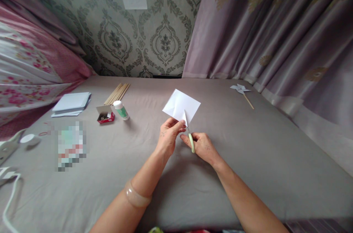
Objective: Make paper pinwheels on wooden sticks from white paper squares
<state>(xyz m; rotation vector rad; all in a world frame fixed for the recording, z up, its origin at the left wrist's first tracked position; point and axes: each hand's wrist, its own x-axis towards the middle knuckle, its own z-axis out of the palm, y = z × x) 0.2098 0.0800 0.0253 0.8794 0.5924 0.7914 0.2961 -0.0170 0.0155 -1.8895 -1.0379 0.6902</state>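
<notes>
Pinched at its near corner by my left hand (171,132), a square of white paper (179,101) is held up above the grey cloth. My right hand (202,144) grips a pair of scissors (191,142) by the pale green handle. The scissors' blade reaches over the paper from its near edge, close to my left thumb. Whether the blades are apart is hard to make out. A pale bangle (136,195) circles my left forearm.
Left of my hands stand a white-and-green bottle (121,110), an open red box (106,117) of small items, wooden sticks (117,94) and a paper stack (71,102). A white lid (29,140) and power strip (8,150) lie far left. A paper pinwheel (240,89) is at far right.
</notes>
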